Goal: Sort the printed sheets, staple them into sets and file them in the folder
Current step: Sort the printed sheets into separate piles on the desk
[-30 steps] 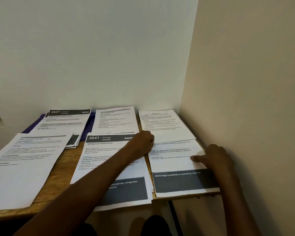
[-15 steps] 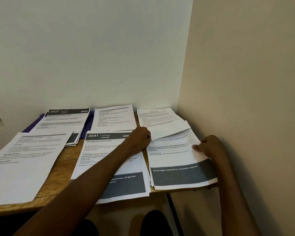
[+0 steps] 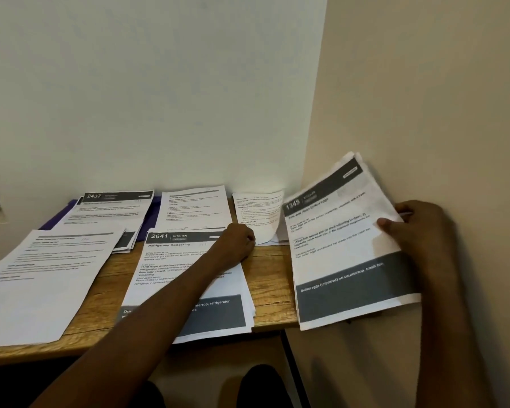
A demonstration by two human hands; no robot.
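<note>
My right hand (image 3: 415, 228) grips a stack of printed sheets headed "Peel and clean boiled eggs" (image 3: 345, 245) by its right edge and holds it tilted up off the table, close to the right wall. My left hand (image 3: 237, 241) lies curled at the top right of the "2641 Refrigerator Restocking" pile (image 3: 171, 260), its fingertips at the lower corner of a curled sheet (image 3: 259, 214) in the back corner. Whether they pinch it I cannot tell. Further sheets lie on the table: a "2437" pile (image 3: 112, 207), a text sheet (image 3: 193, 209) and a big sheet (image 3: 44, 272) at the left.
The wooden table (image 3: 271, 278) ends at a front edge near me. A purple folder (image 3: 150, 213) lies under the back piles. A white wall stands behind and a beige wall (image 3: 424, 98) closes the right side.
My right hand has lifted the boiled-eggs stack off the table and tilted it up to the right. The sheet it partly covered now curls up. The left hand has stayed in place.
</note>
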